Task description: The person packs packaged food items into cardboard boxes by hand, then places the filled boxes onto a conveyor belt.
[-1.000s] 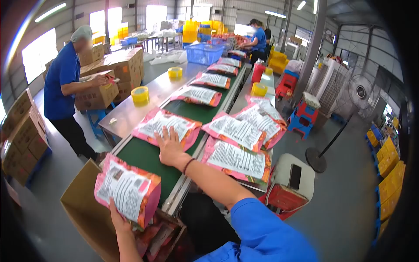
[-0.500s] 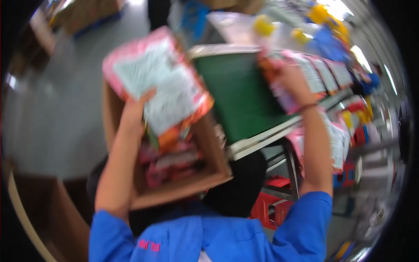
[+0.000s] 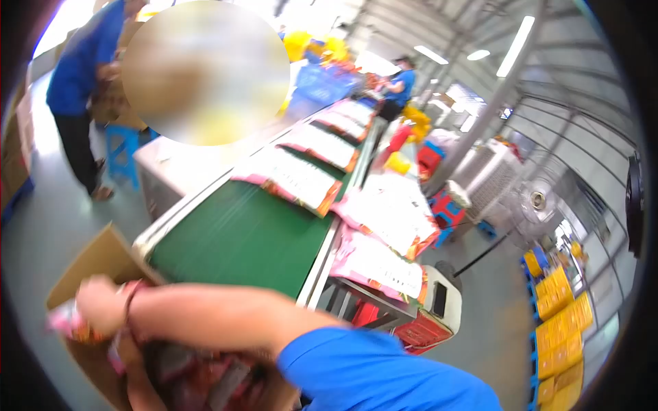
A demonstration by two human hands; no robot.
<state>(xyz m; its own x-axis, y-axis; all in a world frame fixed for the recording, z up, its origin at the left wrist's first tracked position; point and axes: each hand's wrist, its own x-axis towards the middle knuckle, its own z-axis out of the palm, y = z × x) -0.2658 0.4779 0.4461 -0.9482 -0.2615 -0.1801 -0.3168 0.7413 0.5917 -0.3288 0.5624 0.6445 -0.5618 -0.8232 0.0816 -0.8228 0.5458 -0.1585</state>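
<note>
My right hand, with a dark band at the wrist, reaches across to the left side of an open cardboard box. Its fingers are closed on a pink and orange printed bag. Just below, my left hand is inside the box, partly covered by my right wrist; its fingers are blurred, and a bit of pink packaging shows beside it. Several pink and red bags lie in the bottom of the box. On the green conveyor belt, more pink bags lie in a row.
Bags also lie on a ledge right of the belt, above a red and white bin. A fan and yellow crates stand to the right. One person stands at the far left, another by the belt's far end.
The view has swung right. My right hand has gone from the belt's bags to the box with a bag. The bag my left hand held up over the box is now down out of sight.
</note>
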